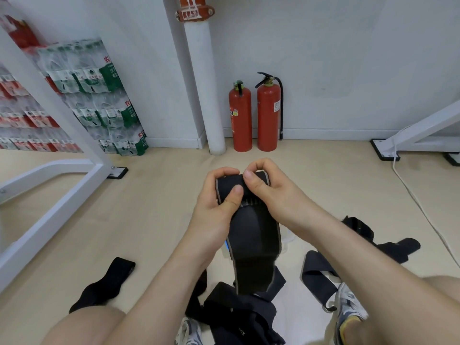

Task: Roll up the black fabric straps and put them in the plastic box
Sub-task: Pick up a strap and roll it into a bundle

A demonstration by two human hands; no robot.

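A wide black fabric strap [254, 235] with a grey edge hangs in front of me, its top end rolled over. My left hand [219, 195] pinches the left side of that roll, thumb on the front. My right hand [266, 185] pinches its right side, thumb on top. Behind the hanging strap a sliver of the plastic box [286, 241] shows, mostly hidden. More black straps lie on the floor: a pile [239, 312] between my feet, one [104, 286] at the left, one [316, 272] at the right, others [388, 242] further right.
I sit on a beige floor, knees and sneakers [348, 310] at the bottom. Two red fire extinguishers [254, 115] stand by the wall beside a white pipe [206, 95]. White table legs [62, 185] rise at the left, another frame [410, 138] and a white cable [420, 205] at the right. Packs of bottled water [99, 95] are stacked at the left.
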